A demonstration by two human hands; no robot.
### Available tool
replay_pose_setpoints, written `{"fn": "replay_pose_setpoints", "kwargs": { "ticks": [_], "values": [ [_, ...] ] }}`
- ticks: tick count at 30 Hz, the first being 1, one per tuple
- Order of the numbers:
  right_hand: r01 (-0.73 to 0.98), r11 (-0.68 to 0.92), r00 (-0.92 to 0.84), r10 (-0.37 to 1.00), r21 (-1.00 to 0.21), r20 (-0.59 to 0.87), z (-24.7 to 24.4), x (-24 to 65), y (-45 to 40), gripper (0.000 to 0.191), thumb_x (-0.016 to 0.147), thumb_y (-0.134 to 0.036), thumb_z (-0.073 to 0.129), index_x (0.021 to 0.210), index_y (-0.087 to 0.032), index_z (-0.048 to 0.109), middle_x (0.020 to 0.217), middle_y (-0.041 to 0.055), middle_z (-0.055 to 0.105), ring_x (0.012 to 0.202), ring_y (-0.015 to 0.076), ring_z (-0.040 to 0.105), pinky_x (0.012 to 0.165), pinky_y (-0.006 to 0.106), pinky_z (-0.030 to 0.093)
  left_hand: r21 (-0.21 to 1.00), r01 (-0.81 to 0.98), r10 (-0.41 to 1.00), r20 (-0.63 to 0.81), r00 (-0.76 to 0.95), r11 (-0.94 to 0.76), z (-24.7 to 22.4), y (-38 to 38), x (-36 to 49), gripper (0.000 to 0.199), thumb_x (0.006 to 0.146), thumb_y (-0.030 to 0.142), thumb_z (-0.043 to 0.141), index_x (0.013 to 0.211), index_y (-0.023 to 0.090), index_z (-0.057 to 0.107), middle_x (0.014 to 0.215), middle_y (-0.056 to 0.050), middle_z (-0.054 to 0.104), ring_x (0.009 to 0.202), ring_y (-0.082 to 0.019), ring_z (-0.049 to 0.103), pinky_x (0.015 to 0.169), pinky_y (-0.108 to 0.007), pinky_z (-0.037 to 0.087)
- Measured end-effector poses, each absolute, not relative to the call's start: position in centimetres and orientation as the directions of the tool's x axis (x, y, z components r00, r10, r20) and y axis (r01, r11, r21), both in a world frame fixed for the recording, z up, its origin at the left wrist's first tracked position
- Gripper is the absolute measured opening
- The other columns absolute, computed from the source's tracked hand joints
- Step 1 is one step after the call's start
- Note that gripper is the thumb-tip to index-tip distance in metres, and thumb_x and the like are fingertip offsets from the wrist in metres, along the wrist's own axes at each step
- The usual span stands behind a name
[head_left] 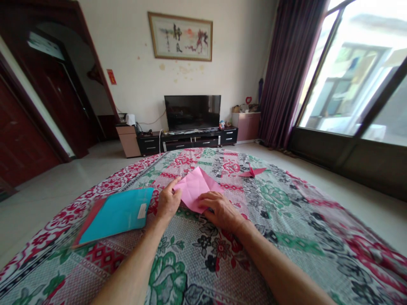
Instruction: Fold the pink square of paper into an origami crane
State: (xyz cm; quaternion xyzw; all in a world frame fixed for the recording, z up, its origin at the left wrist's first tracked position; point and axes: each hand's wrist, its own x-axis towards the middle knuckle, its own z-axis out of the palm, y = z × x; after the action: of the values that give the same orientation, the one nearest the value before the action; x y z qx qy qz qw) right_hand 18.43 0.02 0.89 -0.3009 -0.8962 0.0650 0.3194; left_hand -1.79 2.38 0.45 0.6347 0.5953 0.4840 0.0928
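Note:
A pink sheet of origami paper point(194, 186) with crease lines lies turned cornerwise over the middle of the table. Its left corner is between the thumb and fingers of my left hand point(169, 201). At the lower right edge, my right hand point(220, 208) grips the same sheet, fingers curled over the top and thumb near the edge below. Part of the paper's right side is hidden by those fingers. Farther back on the right sits a folded red paper crane point(252, 172), apart from both hands.
The round table wears a flowered tablecloth point(168, 275). Left of my left hand lies a clear packet of coloured paper point(119, 214), blue on top with red beneath. Beyond the table stand a television point(192, 112) on a low black cabinet point(151, 145) and a purple curtain point(282, 72).

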Motion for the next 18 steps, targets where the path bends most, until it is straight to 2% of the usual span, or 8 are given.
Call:
{"fn": "replay_pose_setpoints", "kwargs": {
  "ticks": [4, 9, 15, 18],
  "values": [
    [0.465, 0.802, -0.625, 0.597, -0.375, 0.502, 0.7, 18.8, 0.1, 0.026, 0.073, -0.007, 0.049, 0.089, -0.02, 0.065, 0.098, 0.0045, 0.066, 0.093, 0.016, 0.059, 0.088, 0.029, 0.043, 0.58, 0.706, 0.822, 0.57, 0.006, -0.407, 0.4, 2.3, -2.5, 0.039, 0.076, 0.014, 0.04, 0.107, 0.019, 0.065, 0.107, -0.006, 0.067, 0.101, -0.019, 0.059, 0.092, -0.028, 0.043],
    [0.503, 0.755, -0.554, 0.655, -0.42, 0.514, 0.7, 19.4, 0.1, 0.024, 0.07, -0.006, 0.049, 0.083, -0.018, 0.065, 0.091, 0.0049, 0.067, 0.087, 0.0156, 0.061, 0.082, 0.026, 0.045, 0.551, 0.703, 0.847, 0.513, 0.141, -0.451, -0.2, 2.6, -3.9, 0.039, 0.069, 0.008, 0.038, 0.084, 0.02, 0.072, 0.09, -0.004, 0.069, 0.088, -0.016, 0.062, 0.085, -0.026, 0.048],
    [0.566, 0.687, -0.469, 0.723, -0.455, 0.508, 0.6, 20.0, 0.1, 0.024, 0.069, -0.007, 0.048, 0.083, -0.018, 0.064, 0.089, 0.0046, 0.067, 0.081, 0.0147, 0.061, 0.076, 0.024, 0.045, 0.507, 0.728, 0.866, 0.435, 0.247, -0.462, 0.2, 2.3, -3.9, 0.038, 0.059, 0.007, 0.045, 0.082, 0.021, 0.072, 0.099, -0.004, 0.067, 0.094, -0.017, 0.06, 0.09, -0.028, 0.046],
    [0.59, 0.665, -0.435, 0.739, -0.458, 0.514, 0.7, 20.1, 0.2, 0.023, 0.069, -0.008, 0.048, 0.083, -0.018, 0.063, 0.09, 0.0053, 0.066, 0.08, 0.0151, 0.061, 0.075, 0.024, 0.045, 0.477, 0.746, 0.863, 0.432, 0.262, -0.465, 0.3, 2.1, -3.7, 0.032, 0.059, 0.009, 0.051, 0.08, 0.021, 0.072, 0.104, -0.005, 0.065, 0.097, -0.018, 0.059, 0.091, -0.029, 0.045]
  ]
}}
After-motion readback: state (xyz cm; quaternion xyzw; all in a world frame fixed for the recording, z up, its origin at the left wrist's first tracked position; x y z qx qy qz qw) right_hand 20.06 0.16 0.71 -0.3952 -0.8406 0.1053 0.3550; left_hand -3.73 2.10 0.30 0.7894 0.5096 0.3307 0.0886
